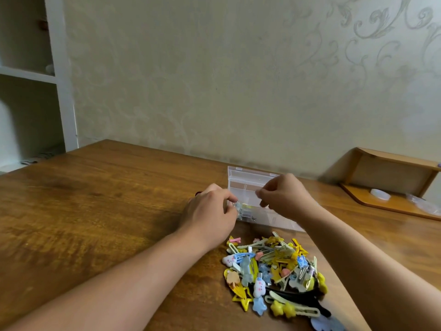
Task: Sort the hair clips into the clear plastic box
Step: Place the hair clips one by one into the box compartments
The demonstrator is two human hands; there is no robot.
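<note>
Hair clips (274, 273) sit heaped on desk (95, 211), lower centre-right of frame, just below clear plastic box (248, 187) w/ lid up. A few clips already inside, near left hand (210, 211), whose fingers pinch a pale blue clip (235, 206) at box edge. Right hand (284, 194) fingers curled; can't tell if holding anything. Risk: forearms flank the pile, so a sweep could scatter clips; box looks light, prob. slides if nudged.

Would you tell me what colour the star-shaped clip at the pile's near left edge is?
Yellow: the star-shaped clip shows best in the head view, the only view.
</note>
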